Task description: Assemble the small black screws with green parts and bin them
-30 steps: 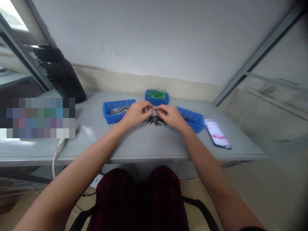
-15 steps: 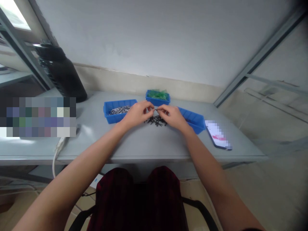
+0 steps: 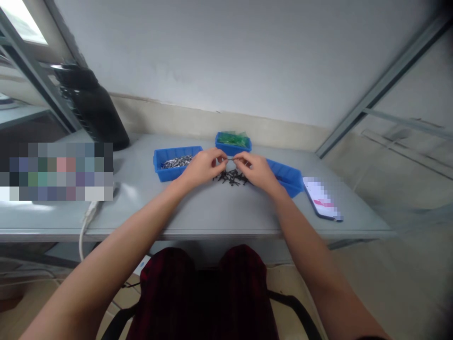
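Observation:
My left hand [image 3: 206,165] and my right hand [image 3: 255,169] meet over the table, fingertips pinched on opposite ends of a small thin rod [image 3: 230,159]. The rod lies level between them; its exact kind is too small to make out. Just below the fingers, several small black screw-like pieces [image 3: 231,178] are heaped on the tabletop. Beside my left hand is a blue bin [image 3: 164,175] of silvery metal pins [image 3: 177,162]. Another blue bin [image 3: 292,178] stands beside my right hand, which hides part of it.
A small blue bin [image 3: 233,149] with green plastic pieces [image 3: 232,138] stands by the wall. A phone [image 3: 322,200] lies at the right, a black bottle [image 3: 94,108] stands at the left, and a white cable [image 3: 85,224] hangs over the front edge of the table [image 3: 219,222].
My right hand has moved slightly to the right, away from my left, so more of the rod shows between the fingertips. The left hand stays almost where it was.

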Action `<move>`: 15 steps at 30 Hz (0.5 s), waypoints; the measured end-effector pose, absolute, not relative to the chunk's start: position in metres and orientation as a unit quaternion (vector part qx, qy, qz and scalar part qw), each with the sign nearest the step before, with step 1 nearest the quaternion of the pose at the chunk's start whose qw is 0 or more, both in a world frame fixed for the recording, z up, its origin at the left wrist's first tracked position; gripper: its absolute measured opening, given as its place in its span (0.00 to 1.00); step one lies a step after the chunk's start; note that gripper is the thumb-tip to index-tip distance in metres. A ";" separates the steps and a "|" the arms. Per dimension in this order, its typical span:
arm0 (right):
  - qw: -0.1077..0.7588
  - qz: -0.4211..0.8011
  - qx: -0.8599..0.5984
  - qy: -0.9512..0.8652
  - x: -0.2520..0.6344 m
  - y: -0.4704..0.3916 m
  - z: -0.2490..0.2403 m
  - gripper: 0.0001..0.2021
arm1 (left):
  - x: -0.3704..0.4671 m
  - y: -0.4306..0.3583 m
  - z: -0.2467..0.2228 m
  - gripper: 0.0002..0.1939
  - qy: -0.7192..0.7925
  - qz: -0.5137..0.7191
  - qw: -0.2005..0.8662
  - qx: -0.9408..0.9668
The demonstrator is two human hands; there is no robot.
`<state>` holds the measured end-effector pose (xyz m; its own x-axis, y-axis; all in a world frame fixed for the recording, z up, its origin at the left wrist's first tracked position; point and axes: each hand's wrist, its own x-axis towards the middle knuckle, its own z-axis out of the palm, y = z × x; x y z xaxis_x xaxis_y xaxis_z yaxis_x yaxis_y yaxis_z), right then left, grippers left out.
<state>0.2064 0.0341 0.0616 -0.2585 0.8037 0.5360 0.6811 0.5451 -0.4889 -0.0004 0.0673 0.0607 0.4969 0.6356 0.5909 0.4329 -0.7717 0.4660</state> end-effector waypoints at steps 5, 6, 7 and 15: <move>0.341 0.102 -0.451 -0.818 0.202 0.036 0.057 0.13 | 0.000 0.064 0.061 0.08 0.292 0.410 0.109 0.857; 0.337 0.102 -0.449 -0.821 0.202 0.036 0.056 0.13 | 0.000 0.064 0.061 0.08 0.289 0.408 0.110 0.859; 0.336 0.101 -0.448 -0.822 0.202 0.036 0.056 0.13 | 0.000 0.064 0.062 0.08 0.288 0.407 0.112 0.859; 0.387 0.084 -0.469 -0.790 0.209 0.036 0.061 0.12 | -0.001 0.070 0.059 0.08 0.305 0.396 0.123 0.857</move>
<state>0.2088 0.0355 0.0610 -0.2618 0.8054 0.5318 0.6749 0.5466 -0.4957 -0.0008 0.0696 0.0588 0.4998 0.6199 0.6049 0.4256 -0.7841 0.4518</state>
